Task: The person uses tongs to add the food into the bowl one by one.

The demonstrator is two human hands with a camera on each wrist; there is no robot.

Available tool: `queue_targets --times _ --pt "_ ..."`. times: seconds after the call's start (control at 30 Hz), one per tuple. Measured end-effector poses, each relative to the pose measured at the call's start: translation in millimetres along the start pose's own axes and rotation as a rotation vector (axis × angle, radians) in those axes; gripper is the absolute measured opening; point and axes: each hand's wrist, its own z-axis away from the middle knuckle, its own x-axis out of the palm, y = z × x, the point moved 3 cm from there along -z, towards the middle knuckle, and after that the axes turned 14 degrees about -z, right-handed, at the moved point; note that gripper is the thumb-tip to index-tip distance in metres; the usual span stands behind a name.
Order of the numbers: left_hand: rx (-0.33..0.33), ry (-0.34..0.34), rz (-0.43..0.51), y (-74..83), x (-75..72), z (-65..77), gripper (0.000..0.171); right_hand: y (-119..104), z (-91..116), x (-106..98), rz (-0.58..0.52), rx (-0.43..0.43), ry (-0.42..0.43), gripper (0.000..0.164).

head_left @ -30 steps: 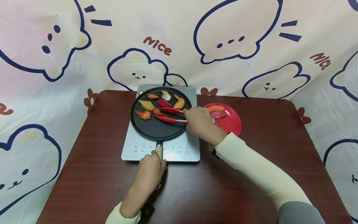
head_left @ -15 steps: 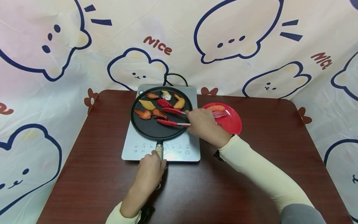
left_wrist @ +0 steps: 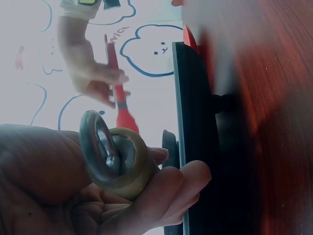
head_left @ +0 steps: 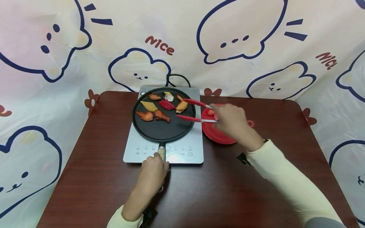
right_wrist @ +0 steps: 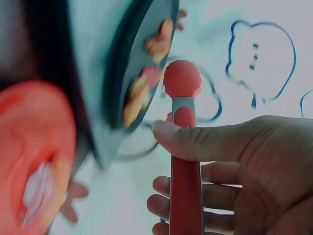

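My left hand [head_left: 152, 172] grips the handle [head_left: 162, 150] of a black frying pan [head_left: 159, 133]; its ring end [left_wrist: 93, 147] shows in the left wrist view. In my right hand [head_left: 232, 122] are red-tipped tongs [head_left: 189, 118], held over the pan's right side with their arms apart and nothing between the tips. A drumstick [head_left: 162, 116] lies in the pan, left of the tongs. Around it are a chicken wing [head_left: 144, 116], a yellow leaf-shaped piece [head_left: 149, 106], a red piece [head_left: 166, 104], a golden wing [head_left: 182, 107] and a foil-wrapped piece [head_left: 168, 96].
The pan stands on a silver induction cooker [head_left: 182, 156] with a black cord behind. Right of it sits a red plate [head_left: 219, 137], partly hidden under my right hand, with orange and pink food pieces on it. A brown table [head_left: 256, 196] bears everything; a printed cloth hangs behind.
The tongs have left the drumstick, which stays in the pan. My right hand has carried them up and right toward the plate, their arms wider apart. My left hand keeps its place.
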Motion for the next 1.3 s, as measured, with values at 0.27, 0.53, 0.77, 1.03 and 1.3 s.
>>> queue_targets --times 0.27,0.53,0.77,1.03,1.3 --pt "0.014 0.019 -0.018 1.2 -0.5 -1.8 0.029 87 19 -8 0.009 -0.013 0.074 0.082" --pt "-0.001 -0.004 -0.004 -0.8 0.4 -2.6 0.028 124 21 -5 0.029 -0.041 0.068 0.077" --pt "-0.001 -0.003 0.006 -1.0 0.9 -0.6 0.028 134 16 -4 0.043 -0.025 0.052 0.075" --pt "-0.010 -0.006 -0.009 -1.0 0.5 0.5 0.029 142 9 0 0.056 -0.003 0.012 0.070" --pt "-0.006 0.005 -0.014 0.1 1.3 0.2 0.029 146 11 -11 0.040 0.037 -0.057 0.061"
